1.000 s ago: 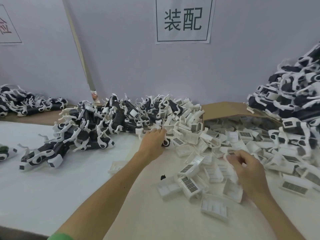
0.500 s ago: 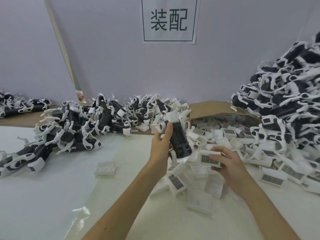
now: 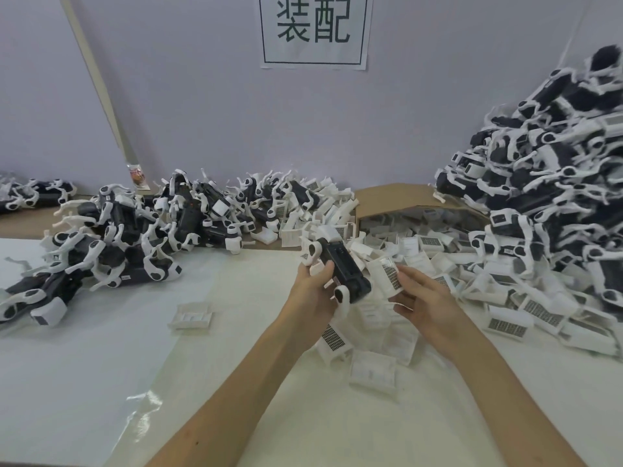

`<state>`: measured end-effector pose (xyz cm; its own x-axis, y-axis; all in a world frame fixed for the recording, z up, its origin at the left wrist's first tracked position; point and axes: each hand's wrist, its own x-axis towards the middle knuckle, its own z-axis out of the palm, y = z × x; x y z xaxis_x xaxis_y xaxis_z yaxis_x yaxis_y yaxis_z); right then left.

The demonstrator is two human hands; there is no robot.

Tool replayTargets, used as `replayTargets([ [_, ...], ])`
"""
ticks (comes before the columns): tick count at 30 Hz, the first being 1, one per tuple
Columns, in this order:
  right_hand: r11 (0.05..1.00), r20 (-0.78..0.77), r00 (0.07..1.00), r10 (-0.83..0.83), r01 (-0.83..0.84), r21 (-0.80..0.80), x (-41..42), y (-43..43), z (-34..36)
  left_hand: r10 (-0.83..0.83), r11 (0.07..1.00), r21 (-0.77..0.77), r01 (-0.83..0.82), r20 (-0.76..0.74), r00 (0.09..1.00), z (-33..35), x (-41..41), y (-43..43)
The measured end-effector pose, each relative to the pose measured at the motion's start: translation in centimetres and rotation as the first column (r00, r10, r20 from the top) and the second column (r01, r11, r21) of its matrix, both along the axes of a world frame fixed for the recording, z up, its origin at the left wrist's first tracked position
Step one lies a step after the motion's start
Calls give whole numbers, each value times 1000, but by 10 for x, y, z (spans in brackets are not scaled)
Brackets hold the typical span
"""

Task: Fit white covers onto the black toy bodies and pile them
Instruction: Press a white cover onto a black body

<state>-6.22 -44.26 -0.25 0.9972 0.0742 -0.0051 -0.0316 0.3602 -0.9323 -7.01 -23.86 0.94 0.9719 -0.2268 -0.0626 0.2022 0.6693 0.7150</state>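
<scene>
In front of the open brown cardboard box [image 3: 397, 200], the left hand [image 3: 312, 291] grips a long black plastic toy body [image 3: 344, 269] with white leg pieces. Its fingers are curled round the body's left flank, and the body is tilted so its far end points toward the box. The right hand [image 3: 428, 305], also in front of the box, pinches a white plastic cover [image 3: 387, 276] with a grey grille patch between thumb and fingertips. The cover sits just beside the body's right flank and seems to touch it, though the blur there leaves that unsure. More loose white covers [image 3: 418, 244] fill the box and spill from its mouth onto the pale tabletop [image 3: 101, 382], running under both hands. Left of the box lies a low heap of black bodies [image 3: 188, 217] with white legs. Right of the box rises a tall pile of black-and-white toys [image 3: 546, 170]. Well left of the box and nearer the person, one single white cover [image 3: 192, 315] lies alone on the tabletop. On the lilac wall [image 3: 202, 96] above the box hangs a white paper sign [image 3: 313, 30] with black characters
</scene>
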Motion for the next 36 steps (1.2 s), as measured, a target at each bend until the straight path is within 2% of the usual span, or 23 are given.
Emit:
replayTargets([
  [5,999,20,999,35,-34,-19,1,1,-1,-17,994,113,0,150,989,-7,2,0],
  [10,993,54,998,35,-28,-115,0,0,-2,0,981,190,-41,208,978,-7,2,-1],
  [16,990,83,996,31,-19,-138,-3,5,-1,4,956,280,-82,268,964,-11,-1,-8],
  [26,950,149,988,42,7,-314,-4,11,-4,26,929,345,-134,300,954,-14,-3,-13],
  [36,954,149,985,91,-43,-298,-5,10,-3,35,913,380,-149,291,956,-16,-2,-15],
])
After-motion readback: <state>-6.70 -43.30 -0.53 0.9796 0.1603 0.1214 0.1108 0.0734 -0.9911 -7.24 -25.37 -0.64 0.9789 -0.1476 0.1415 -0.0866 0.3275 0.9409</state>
